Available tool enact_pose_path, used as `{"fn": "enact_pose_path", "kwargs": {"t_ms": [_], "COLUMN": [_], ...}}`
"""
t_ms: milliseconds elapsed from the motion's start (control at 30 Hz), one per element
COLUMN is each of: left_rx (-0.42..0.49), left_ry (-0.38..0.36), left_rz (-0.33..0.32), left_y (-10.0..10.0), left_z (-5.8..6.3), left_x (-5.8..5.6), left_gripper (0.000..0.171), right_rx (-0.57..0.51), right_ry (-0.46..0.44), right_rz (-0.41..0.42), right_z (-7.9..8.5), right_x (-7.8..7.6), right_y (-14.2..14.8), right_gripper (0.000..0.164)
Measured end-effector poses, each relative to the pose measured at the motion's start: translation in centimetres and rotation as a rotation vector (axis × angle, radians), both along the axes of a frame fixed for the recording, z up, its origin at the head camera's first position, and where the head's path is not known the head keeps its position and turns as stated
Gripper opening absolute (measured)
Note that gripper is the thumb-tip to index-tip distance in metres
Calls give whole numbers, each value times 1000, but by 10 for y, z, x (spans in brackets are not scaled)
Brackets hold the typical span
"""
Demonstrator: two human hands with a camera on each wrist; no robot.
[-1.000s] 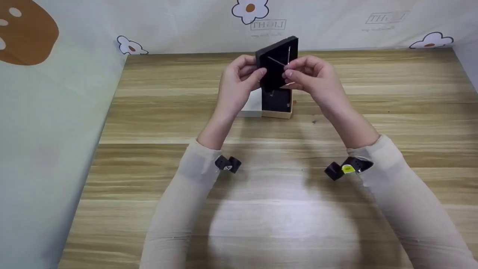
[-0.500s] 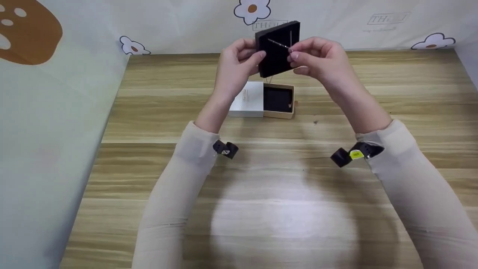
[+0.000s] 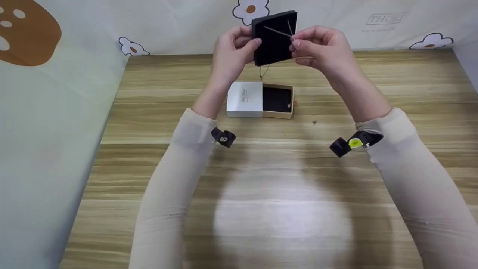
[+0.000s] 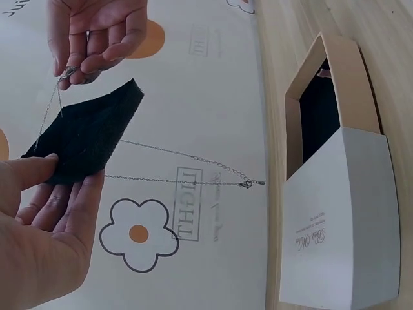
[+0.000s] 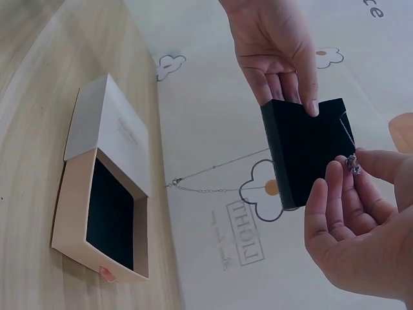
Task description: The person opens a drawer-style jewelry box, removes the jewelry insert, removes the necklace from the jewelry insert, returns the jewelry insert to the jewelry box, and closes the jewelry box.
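My left hand [image 3: 233, 52] grips a black square jewelry pad [image 3: 274, 45] by its left edge, thumb on the front face, raised above the far part of the table. A thin silver necklace [image 4: 164, 150] runs across the pad's front, and its clasp end dangles below, behind the pad. With thumb and forefinger my right hand [image 3: 325, 46] pinches the necklace's small silver pendant [image 5: 352, 165] at the pad's right edge. Below the hands stands a white sleeve box [image 3: 244, 99] with its tan drawer [image 3: 277, 116] slid partway out to the right, showing a black lining.
The wood-grain table [image 3: 283, 179] spreads out in front of the box. Behind it rises a pale backdrop [image 3: 186, 22] printed with flowers. A pink pull tab [image 5: 107, 274] sticks out of the drawer's end.
Both hands have lifted the pad and necklace upward, away from the box. The dangling chain and the whole box top now show below the pad. The pendant stays pinched in my right hand.
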State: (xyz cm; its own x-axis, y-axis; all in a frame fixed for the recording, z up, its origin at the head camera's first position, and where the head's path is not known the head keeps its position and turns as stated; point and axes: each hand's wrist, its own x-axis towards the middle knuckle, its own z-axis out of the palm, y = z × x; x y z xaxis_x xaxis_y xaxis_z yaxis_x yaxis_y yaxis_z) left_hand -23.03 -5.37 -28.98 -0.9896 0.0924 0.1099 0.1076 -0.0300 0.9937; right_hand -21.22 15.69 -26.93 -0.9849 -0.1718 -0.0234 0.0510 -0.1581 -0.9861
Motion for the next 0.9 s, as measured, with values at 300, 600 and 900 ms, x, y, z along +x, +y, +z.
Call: {"fn": "enact_pose_path", "kwargs": {"t_ms": [300,600,900], "left_rx": [12,26,35], "left_ry": [-29,-81,-88], "left_rz": [24,46,60], "left_y": [-1,0,-4], "left_z": [-4,-9,-13], "left_x": [-4,-9,-9], "left_gripper": [16,14,16], "right_rx": [-29,-33,-23], "right_ry": [-37,-70,-87], "right_rz": [2,-9,-4], "right_z": [-3,-6,-9], "right_x": [-2,-1,0], "right_y": [1,7,10], "right_gripper": [9,10,11]}}
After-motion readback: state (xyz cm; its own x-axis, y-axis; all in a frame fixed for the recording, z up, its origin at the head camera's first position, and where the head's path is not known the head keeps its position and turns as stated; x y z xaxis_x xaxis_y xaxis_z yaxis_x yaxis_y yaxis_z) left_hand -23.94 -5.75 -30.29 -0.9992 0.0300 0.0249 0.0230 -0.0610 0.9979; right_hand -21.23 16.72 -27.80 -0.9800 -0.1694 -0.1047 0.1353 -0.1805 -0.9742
